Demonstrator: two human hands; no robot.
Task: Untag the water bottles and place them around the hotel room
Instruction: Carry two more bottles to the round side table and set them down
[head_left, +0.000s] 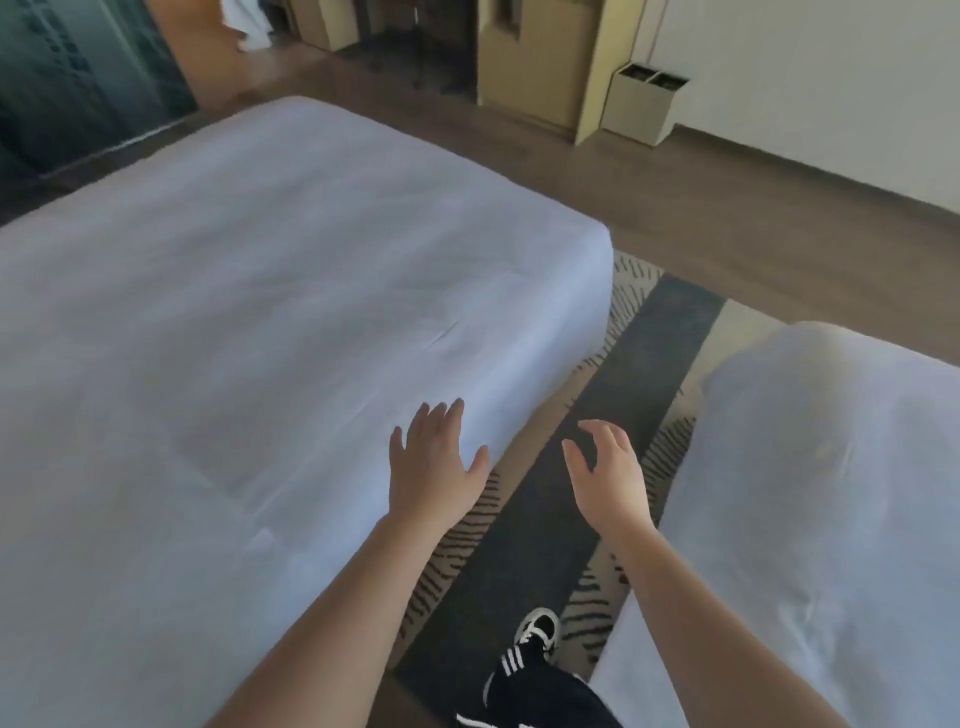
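Observation:
No water bottle shows anywhere in the head view. My left hand (435, 462) is stretched out flat with the fingers spread, hovering over the right edge of a white bed (249, 322), and it holds nothing. My right hand (605, 470) is raised over the aisle between the two beds, fingers curled loosely and apart, also empty.
A second white bed (831, 493) lies at the right. Between the beds runs a patterned rug (644, 364) where my foot in a black-and-white shoe (537, 631) stands. Wooden floor, a beige cabinet (540, 57) and a small two-part bin (644, 104) lie ahead by the wall.

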